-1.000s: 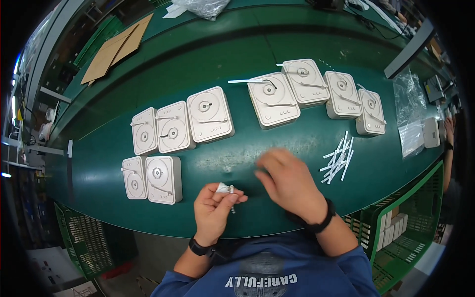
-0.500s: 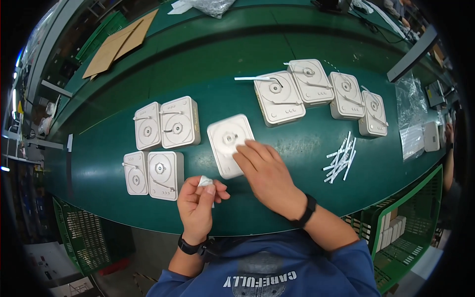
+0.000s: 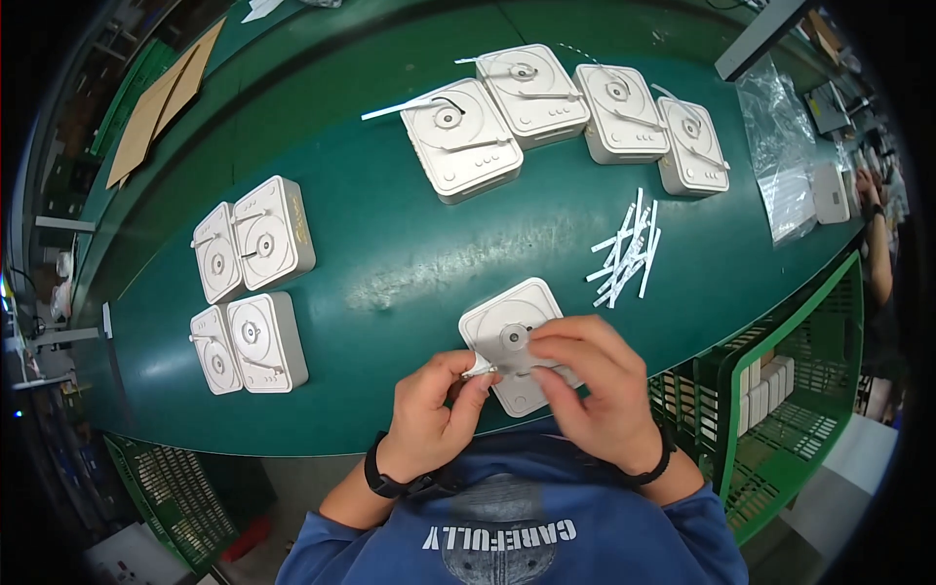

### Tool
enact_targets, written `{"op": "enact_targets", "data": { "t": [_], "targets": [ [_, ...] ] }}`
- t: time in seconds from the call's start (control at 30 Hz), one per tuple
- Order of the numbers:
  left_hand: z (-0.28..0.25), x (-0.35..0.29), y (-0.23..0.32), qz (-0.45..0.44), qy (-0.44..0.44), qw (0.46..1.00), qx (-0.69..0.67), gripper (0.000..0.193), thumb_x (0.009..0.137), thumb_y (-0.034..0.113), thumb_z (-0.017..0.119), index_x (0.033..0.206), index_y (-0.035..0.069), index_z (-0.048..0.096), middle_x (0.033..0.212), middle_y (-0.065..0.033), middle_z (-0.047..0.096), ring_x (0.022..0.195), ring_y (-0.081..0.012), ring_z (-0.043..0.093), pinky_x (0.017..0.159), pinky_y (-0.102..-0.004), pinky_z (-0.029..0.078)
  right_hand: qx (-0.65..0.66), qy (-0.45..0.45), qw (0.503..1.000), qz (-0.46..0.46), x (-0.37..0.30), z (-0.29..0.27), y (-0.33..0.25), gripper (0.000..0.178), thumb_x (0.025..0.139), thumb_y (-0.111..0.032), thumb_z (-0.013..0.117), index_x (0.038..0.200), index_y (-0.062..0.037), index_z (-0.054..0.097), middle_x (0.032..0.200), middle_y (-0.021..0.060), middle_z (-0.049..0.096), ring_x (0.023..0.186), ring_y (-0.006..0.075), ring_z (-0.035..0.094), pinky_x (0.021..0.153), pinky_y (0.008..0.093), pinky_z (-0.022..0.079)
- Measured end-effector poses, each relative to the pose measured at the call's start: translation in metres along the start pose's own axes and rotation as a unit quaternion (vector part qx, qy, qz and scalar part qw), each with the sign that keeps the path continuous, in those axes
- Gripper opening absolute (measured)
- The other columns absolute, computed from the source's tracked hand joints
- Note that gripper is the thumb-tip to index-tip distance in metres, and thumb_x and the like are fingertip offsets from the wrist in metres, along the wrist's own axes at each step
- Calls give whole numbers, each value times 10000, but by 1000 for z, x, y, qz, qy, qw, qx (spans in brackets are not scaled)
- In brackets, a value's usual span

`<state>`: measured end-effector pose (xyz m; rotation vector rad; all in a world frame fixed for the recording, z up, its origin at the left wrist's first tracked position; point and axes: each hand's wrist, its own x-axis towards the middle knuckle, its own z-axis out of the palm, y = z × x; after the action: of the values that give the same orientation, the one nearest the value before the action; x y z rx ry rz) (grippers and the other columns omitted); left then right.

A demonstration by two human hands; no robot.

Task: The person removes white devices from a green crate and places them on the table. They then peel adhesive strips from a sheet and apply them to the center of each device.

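A white turntable-shaped player (image 3: 514, 304) lies near the table's front edge, right before me. My left hand (image 3: 436, 402) is closed in a pinch on a small white cloth (image 3: 479, 367), at the player's left side. Over the player's right part hovers my right hand (image 3: 602, 390), its thumb and fingers curved and apart, with nothing visible between them. It hides the right part of the player. Loose white paper strips (image 3: 627, 252) lie in a heap farther to the right.
Several similar players (image 3: 261, 336) stand in pairs at the left. More players (image 3: 463, 146) stand in a row at the far side, some with strips on them. Clear plastic film (image 3: 775, 161) lies at the right. Green crates (image 3: 751, 390) stand below the table's front edge.
The player has come closer to me and turned a little. My left hand has brought the cloth up to it. My right hand's flat fingers have lifted and curled. The whole view has shifted.
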<state>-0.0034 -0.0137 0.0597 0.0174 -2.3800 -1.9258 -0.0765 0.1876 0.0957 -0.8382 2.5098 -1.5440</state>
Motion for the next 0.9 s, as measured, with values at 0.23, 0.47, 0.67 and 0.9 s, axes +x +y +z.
{"op": "enact_targets", "data": {
  "t": [0.23, 0.47, 0.67, 0.9],
  "targets": [
    [6, -3, 2, 23, 2, 998, 50, 158, 948, -19, 691, 1085, -26, 614, 915, -117, 729, 738, -138, 714, 636, -253, 556, -20, 18, 998, -64, -2, 24, 2, 252, 775, 24, 777, 1010, -28, 703, 1054, 113, 710, 868, 299, 700, 711, 363, 564],
    [11, -4, 3, -33, 23, 999, -2, 182, 935, -14, 712, 1087, -22, 612, 878, -115, 714, 741, -137, 719, 634, -261, 563, -96, 58, 989, -101, -3, 37, 2, 239, 780, 33, 750, 981, -29, 634, 978, 110, 677, 803, 298, 668, 652, 388, 526],
    [10, 2, 5, 57, 23, 986, 152, 243, 889, -20, 735, 1089, -8, 597, 864, -124, 712, 718, -234, 710, 631, -332, 553, -110, 62, 987, -103, -1, 40, 5, 251, 771, 29, 737, 950, -30, 571, 919, 107, 634, 760, 297, 643, 636, 396, 511],
    [8, 3, 9, 156, 38, 965, 206, 273, 864, -18, 743, 1090, 0, 591, 886, -141, 722, 725, -301, 693, 640, -375, 539, -100, -5, 994, -36, -20, 25, -10, 273, 769, 44, 719, 974, -39, 558, 899, 107, 623, 729, 286, 645, 609, 386, 512]
  ]
}}
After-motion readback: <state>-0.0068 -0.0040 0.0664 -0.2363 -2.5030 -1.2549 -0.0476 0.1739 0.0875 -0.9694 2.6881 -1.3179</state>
